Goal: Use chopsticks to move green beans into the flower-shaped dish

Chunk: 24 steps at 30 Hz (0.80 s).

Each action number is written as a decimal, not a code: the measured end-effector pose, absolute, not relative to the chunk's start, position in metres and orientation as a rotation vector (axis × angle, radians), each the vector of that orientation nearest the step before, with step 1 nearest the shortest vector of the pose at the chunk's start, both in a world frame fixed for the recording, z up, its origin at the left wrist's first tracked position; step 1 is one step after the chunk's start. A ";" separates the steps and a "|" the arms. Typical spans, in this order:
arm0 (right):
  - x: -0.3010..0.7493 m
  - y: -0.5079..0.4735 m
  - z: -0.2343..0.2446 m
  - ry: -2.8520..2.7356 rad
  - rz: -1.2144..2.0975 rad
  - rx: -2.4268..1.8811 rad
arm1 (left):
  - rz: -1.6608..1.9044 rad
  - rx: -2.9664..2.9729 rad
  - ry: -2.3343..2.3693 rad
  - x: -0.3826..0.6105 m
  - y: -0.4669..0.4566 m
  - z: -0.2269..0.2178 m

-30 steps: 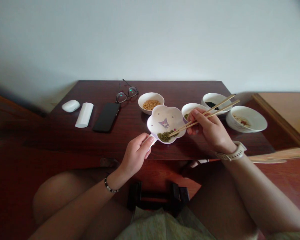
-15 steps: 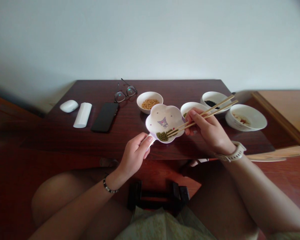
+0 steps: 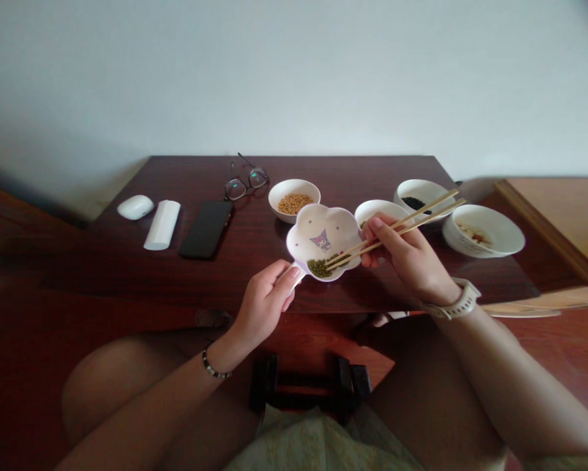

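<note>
Green mung beans (image 3: 318, 267) lie in a small heap near the front edge of a white flower-shaped dish (image 3: 345, 229) with a purple cartoon print, held up over a dark reddish-brown wooden table (image 3: 127, 275). The person's left hand (image 3: 267, 304) grips the dish by its short white handle (image 3: 298, 275), the fingers pressed together and curled around it. A beaded bracelet (image 3: 210, 364) circles that wrist.

The right hand (image 3: 411, 261) holds a pair of slim light wooden chopsticks (image 3: 396, 232) in a pinch between thumb and fingers, and their tips meet at the heap. Whether they have a bean between them is too small to tell. A white strap wristwatch (image 3: 453, 302) sits on that wrist.

Just beyond the dish stands a white bowl of yellow soybeans (image 3: 294, 203). A white bowl with green beans (image 3: 377, 209) sits partly behind the right hand, and a white bowl of black seeds (image 3: 418, 194) lies beyond it. A wider white bowl with a brownish residue (image 3: 483, 230) stands to the right. Further left lie black-framed glasses (image 3: 247, 182), a black smartphone (image 3: 206, 229), a white oblong case (image 3: 162, 225) and a white rounded computer mouse (image 3: 135, 207).
</note>
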State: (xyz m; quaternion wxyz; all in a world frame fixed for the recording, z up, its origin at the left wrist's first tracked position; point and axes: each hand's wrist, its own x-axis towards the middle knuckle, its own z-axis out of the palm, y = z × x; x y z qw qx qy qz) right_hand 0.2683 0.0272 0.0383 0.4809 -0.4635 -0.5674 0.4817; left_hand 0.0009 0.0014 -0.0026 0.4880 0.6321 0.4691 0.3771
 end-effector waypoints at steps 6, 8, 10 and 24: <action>0.269 0.027 0.039 -1.392 1.141 -1.132 | 0.918 1.531 1.146 0.002 0.001 -0.001; 0.270 0.027 0.040 -1.372 1.127 -1.125 | 0.916 1.530 1.143 0.002 0.001 0.000; 0.272 0.027 0.041 -1.344 1.119 -1.124 | 0.914 1.532 1.139 0.002 0.001 0.000; 0.270 0.027 0.040 -1.362 1.122 -1.157 | 0.921 1.528 1.141 0.002 0.001 0.000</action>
